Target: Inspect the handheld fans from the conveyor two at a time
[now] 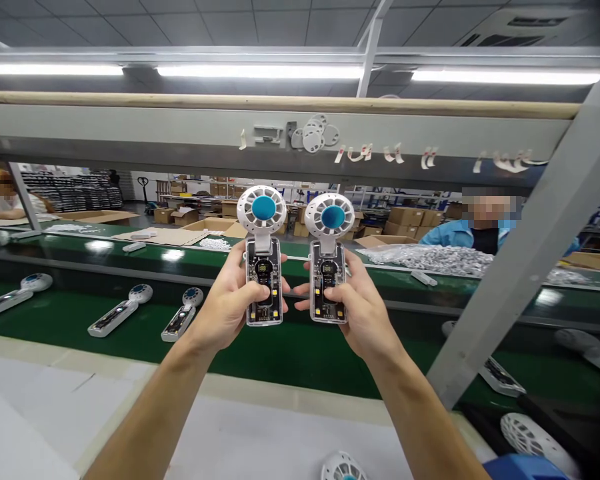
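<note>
My left hand [230, 293] is closed round the handle of a handheld fan [263, 283], its thumb pressed on the front. In my right hand [365, 300] is a second handheld fan [329, 283], gripped the same way with the thumb on its front. Both fans are upright, side by side and a little apart, above the green conveyor belt [280, 363]. Each has a white round head with a blue centre, and a clear-fronted handle showing a dark circuit board and a small display. Fingers curl behind both handles, partly hidden.
More fans, such as one [120, 310] at left, lie on the belt. A white worktop [280, 433] is nearest me, with another fan head [343, 467] at its edge. A slanted metal post [525, 240] stands at right. Across the line sits a person in a blue jacket [445, 233] beside bagged small parts [430, 257].
</note>
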The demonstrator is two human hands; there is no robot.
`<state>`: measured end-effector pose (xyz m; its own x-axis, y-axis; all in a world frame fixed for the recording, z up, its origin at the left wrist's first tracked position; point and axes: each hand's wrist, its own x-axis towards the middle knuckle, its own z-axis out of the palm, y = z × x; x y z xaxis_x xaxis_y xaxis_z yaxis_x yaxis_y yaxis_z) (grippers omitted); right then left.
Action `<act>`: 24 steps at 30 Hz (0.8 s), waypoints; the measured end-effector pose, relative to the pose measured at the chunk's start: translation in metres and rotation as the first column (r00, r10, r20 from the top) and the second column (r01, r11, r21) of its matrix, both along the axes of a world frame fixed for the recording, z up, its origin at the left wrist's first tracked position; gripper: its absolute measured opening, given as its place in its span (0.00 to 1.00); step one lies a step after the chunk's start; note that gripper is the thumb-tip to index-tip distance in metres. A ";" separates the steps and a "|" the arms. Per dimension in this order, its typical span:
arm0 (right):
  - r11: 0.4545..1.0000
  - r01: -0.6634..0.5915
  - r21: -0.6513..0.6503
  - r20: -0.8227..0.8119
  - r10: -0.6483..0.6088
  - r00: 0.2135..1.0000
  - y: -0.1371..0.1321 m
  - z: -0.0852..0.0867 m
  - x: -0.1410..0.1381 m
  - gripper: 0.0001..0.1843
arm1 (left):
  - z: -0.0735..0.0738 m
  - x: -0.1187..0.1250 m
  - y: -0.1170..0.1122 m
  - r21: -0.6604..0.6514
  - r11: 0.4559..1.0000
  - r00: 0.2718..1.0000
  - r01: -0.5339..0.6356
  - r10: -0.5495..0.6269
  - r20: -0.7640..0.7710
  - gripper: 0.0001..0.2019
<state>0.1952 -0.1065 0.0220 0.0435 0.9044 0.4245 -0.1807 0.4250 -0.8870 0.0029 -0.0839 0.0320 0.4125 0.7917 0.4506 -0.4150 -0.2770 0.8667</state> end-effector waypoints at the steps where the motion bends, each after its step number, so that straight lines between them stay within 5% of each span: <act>1: 1.000 -0.002 0.004 0.013 0.002 1.000 0.000 -0.001 0.000 0.41 | 0.000 0.000 0.000 0.007 1.000 1.000 0.002 -0.002 0.001 0.31; 17: 0.998 -0.036 0.058 0.080 0.032 0.996 -0.007 -0.003 -0.002 0.49 | -0.001 -0.002 0.000 -0.018 1.000 0.998 0.020 -0.019 0.054 0.35; 24: 0.997 0.017 0.071 0.084 -0.023 0.996 -0.009 -0.002 -0.005 0.42 | -0.001 0.001 -0.001 -0.050 0.999 0.996 0.018 -0.014 0.085 0.30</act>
